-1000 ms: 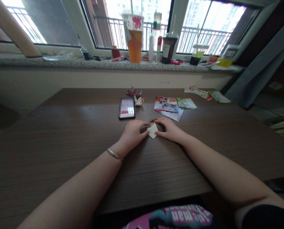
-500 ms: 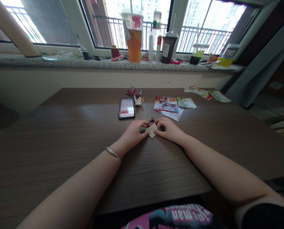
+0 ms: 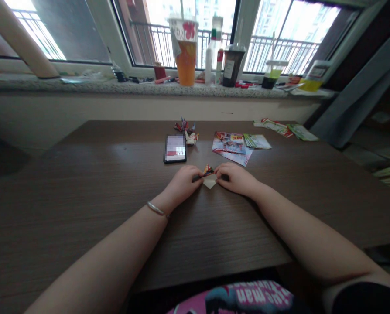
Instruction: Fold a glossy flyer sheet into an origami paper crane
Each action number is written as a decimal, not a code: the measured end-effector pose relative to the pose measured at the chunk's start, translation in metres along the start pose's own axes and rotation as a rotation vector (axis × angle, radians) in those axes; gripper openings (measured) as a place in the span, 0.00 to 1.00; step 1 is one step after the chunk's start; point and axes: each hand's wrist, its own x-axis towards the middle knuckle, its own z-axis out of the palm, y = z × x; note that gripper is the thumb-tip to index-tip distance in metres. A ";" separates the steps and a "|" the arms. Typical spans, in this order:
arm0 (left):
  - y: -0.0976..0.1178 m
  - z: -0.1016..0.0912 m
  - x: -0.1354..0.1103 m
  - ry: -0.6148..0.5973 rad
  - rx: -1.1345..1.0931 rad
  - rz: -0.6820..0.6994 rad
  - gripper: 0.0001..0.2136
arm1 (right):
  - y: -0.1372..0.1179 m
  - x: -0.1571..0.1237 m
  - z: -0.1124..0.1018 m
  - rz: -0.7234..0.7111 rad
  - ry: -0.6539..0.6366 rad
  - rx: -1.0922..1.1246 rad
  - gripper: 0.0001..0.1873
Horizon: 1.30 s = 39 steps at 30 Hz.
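At the left, a silvery bracelet circled the left wrist. A dark-framed phone lay flat beyond the left hand, its screen blurred into blocks. That hand's fingers pinched the left side of a small folded paper, thumb near the edge and the other fingertips partly hidden behind it.

Just right of the phone lay a reddish folded figure and a pale folded figure; their shapes were hard to make out.

The folded paper sat between the two hands at the near middle of the desk. Half a second earlier its pale face had been taller, with the right thumb lying over it; now that face had shrunk to a shallow triangle, and a wider patterned part showed above a crease running from hand to hand. The pale tip pointed toward the person, the patterned peak toward the window. What showed was longest from near to far, though the side corners were covered.

The right hand held the right side, thumb and forefinger close together, the thumb drawn back to the edge. Beyond it lay overlapping leaflets and green-edged slips. A dark sleeve was cut off at lower right.
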 end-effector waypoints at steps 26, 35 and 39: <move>-0.007 -0.009 -0.007 -0.115 0.206 0.230 0.09 | -0.016 0.002 -0.009 0.040 -0.132 -0.235 0.08; 0.015 -0.018 -0.011 -0.176 0.378 0.246 0.11 | -0.024 0.003 -0.013 0.072 -0.190 -0.309 0.11; 0.021 -0.019 -0.014 -0.167 0.391 0.249 0.14 | -0.024 0.003 -0.014 0.064 -0.206 -0.319 0.12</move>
